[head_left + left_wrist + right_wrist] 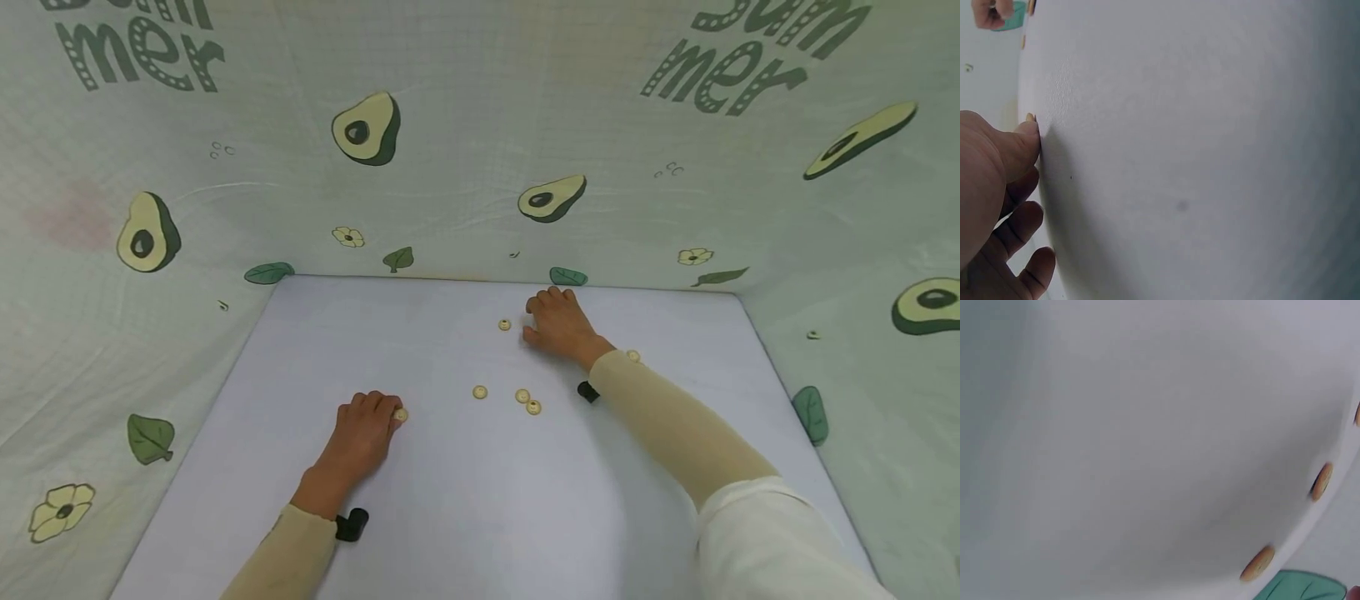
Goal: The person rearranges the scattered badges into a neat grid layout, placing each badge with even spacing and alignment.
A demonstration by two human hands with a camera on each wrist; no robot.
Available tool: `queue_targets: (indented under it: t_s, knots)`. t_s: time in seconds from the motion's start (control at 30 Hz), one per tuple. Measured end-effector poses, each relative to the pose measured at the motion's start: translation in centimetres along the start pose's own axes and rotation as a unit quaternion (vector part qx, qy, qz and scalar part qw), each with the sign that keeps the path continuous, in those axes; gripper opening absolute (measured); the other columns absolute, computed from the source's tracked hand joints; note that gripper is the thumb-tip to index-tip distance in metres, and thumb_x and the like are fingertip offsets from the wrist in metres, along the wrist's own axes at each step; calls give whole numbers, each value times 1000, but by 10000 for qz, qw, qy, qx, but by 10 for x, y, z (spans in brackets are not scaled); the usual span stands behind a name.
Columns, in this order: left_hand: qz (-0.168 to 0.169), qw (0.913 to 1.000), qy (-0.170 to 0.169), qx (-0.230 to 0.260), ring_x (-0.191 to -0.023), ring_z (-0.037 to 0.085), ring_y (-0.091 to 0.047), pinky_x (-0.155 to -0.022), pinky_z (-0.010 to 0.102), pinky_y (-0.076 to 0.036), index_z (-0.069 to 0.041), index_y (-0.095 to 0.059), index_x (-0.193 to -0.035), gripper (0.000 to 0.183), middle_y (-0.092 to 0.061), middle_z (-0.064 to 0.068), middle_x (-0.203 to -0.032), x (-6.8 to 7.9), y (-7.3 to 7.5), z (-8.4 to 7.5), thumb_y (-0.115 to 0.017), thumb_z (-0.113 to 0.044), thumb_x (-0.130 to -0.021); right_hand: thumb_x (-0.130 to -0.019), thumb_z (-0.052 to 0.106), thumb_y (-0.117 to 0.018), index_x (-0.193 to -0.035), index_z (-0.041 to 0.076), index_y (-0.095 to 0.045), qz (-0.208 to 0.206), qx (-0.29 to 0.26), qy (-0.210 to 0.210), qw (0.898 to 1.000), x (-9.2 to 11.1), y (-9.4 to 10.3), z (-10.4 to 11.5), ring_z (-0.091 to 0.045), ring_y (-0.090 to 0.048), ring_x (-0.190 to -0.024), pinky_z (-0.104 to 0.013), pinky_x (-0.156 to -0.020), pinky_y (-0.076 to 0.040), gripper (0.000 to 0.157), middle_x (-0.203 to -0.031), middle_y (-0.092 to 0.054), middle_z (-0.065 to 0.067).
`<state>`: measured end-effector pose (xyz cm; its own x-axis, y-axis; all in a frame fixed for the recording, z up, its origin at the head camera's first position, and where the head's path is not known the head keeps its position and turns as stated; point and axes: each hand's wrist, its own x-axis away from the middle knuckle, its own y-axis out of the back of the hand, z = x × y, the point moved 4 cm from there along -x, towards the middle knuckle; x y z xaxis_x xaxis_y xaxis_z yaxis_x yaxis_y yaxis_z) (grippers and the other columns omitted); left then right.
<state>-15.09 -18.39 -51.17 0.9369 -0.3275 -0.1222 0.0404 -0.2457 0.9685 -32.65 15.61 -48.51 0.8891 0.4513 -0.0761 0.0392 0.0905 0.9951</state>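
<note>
Low over the left of the white tabletop (442,500), my left hand (365,435) holds a small, round, cream-coloured button (401,414) at the tips of its thumb and index finger. In the left wrist view the edge of this button (1030,117) peeks out beyond the thumb tip. My right hand (558,321) is near the far edge with its fingers loosely bent, and nothing shows in it. Just left of it lies another button (504,325). In the right wrist view only a fingertip shows in the bottom right corner, near a button (1258,562).
One button (480,392) lies mid-table, with two touching or nearly touching buttons (528,402) to its right. Another button (633,356) is beside the right forearm, partly hidden by the sleeve. A cloth (465,133) printed with avocados surrounds the table at the back and sides.
</note>
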Motion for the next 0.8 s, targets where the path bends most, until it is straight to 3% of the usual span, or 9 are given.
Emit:
queue_targets:
  t_s: [0.43,0.8]
  knots:
    - [-48,10000,-44,27,-98,33,-58,-79,51,-50,-7,-66,-116,20,-65,11,-106,2,2,1,-74,-14,-99,-99,28,-64,-116,2,-67,-506,-51,-225,9985,59,28,-42,-33,-51,-107,-50,-97,-38,31,-109,-64,-12]
    - [87,9999,70,52,-100,34,-57,-82,53,-50,-6,-65,-119,21,-65,12,-109,0,3,-3,-72,-15,-102,-99,21,-67,-107,0,-69,-1163,446,-225,9920,116,44,-86,-37,-55,-99,-53,-87,-42,23,-100,-67,-15]
